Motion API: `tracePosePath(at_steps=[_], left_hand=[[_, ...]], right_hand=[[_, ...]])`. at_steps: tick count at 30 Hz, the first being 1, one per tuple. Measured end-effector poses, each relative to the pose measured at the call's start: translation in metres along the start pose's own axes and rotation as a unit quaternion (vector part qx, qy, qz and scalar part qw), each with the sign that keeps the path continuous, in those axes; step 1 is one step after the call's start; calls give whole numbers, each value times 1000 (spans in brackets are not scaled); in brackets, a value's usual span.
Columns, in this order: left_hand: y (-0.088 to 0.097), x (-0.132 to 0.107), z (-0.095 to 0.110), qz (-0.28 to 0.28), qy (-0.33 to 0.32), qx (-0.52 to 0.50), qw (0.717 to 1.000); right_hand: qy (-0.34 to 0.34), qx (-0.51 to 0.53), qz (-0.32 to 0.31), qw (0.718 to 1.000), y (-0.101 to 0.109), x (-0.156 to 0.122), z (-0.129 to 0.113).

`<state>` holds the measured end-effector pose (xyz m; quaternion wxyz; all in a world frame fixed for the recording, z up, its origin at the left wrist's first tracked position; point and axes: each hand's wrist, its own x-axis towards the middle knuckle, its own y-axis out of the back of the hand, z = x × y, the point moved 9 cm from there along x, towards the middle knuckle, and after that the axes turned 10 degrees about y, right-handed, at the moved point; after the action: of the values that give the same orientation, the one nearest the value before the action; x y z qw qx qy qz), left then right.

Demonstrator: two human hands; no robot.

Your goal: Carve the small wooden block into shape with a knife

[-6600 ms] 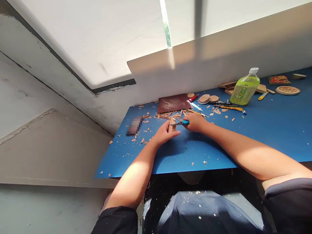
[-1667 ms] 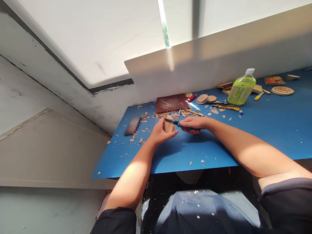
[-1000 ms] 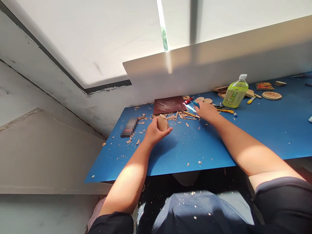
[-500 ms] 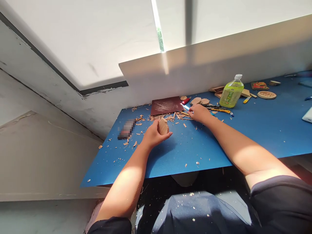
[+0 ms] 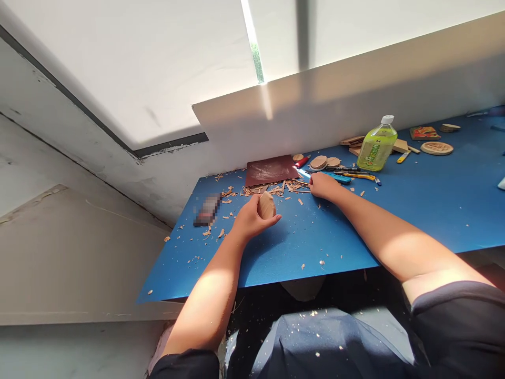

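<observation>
My left hand (image 5: 249, 220) is closed around a pale wooden block (image 5: 266, 205) and holds it just above the blue tabletop (image 5: 355, 231). My right hand (image 5: 321, 185) rests further back at the edge of a pile of wood shavings (image 5: 284, 187). Its fingers are curled down toward the table, and what lies under them is hidden. A blue-handled knife (image 5: 341, 179) lies on the table just right of that hand, outside its grip.
A dark red sheet (image 5: 269, 169) lies by the wall. Round wooden discs (image 5: 319, 162), a red tool (image 5: 302, 161), a yellow cutter (image 5: 361, 176) and a green bottle (image 5: 376, 145) stand behind. Farther right is a carved disc (image 5: 436, 148). A blurred dark object (image 5: 208, 209) lies left.
My right hand was carving the block with the blue knife, then carried it back and right and laid it down. The left hand kept the block and turned it.
</observation>
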<state>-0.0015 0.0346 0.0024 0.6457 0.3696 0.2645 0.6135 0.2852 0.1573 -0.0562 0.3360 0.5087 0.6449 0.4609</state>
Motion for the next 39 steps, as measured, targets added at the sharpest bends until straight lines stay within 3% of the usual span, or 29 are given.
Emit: tracePosePath(at_steps=[7,13,17,21,29,33,39], left_hand=[[1,0,-1,3,5,2,1000],[0,0,-1,-2,2,3,1000],[0,-1,0,-3,2,9,1000],[1,-1,1,3,0,13,1000],[4,0,0,19,-3,-30,999],[5,1,-2,22,-1,-56,998],[5,3,-9,32,13,-68,997]], right_hand=[[-15,49,92,994,16,-2,9],[60,213,126,967,15,-2,-23],[87,362,108,922,12,-8,-51],[101,438,86,889,10,-13,-66],[139,453,47,879,13,-26,-86],[205,406,-36,890,5,-40,-114],[274,396,-131,866,-12,-53,-139]])
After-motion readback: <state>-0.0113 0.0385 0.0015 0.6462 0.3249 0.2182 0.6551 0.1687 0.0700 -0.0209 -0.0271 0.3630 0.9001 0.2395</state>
